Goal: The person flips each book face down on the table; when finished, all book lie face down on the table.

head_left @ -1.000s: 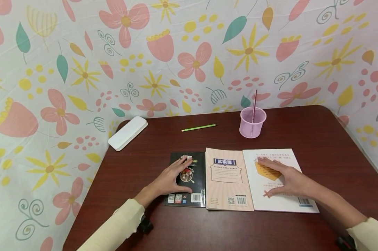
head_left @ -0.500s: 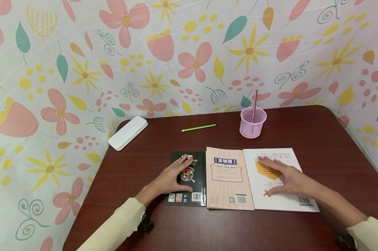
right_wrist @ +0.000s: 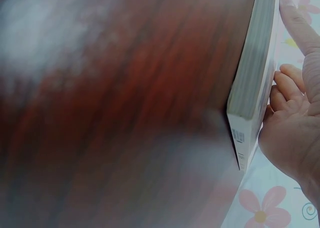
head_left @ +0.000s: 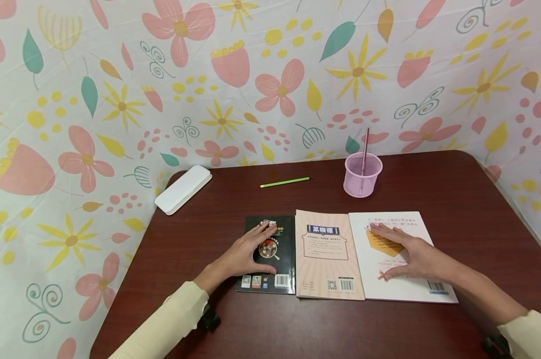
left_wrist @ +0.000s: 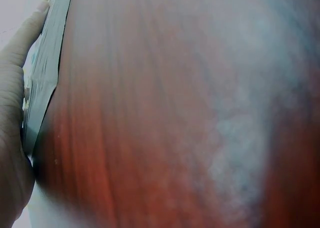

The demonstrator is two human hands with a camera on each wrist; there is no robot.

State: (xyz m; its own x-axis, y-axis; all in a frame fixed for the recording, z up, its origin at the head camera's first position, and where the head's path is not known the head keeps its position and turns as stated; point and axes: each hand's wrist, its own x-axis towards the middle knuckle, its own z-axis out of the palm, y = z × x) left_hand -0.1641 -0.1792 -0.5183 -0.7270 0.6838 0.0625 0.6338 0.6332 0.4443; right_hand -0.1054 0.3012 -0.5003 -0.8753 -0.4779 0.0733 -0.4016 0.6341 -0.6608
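Note:
Three books lie side by side on the dark red-brown table. My left hand [head_left: 245,254] rests on the black book [head_left: 284,249] at the left, fingers spread and thumb apart. Between the hands lies the peach book [head_left: 326,269], its back cover up with a barcode near the bottom. On the white book [head_left: 414,224] at the right, my right hand [head_left: 418,259] rests with fingers extended, partly over its orange patch. The left wrist view has the left hand [left_wrist: 12,98] along a book's edge; the right wrist view has the right hand [right_wrist: 295,103] beside the white book's thick page edge [right_wrist: 252,63].
Behind the books lies a green pencil [head_left: 285,182]. A pink mesh pen cup [head_left: 360,182] with a dark pink pencil [head_left: 365,149] in it stands at the back right. A white case [head_left: 183,189] sits at the back left. A flowered cloth [head_left: 252,99] hangs behind the table [head_left: 297,329].

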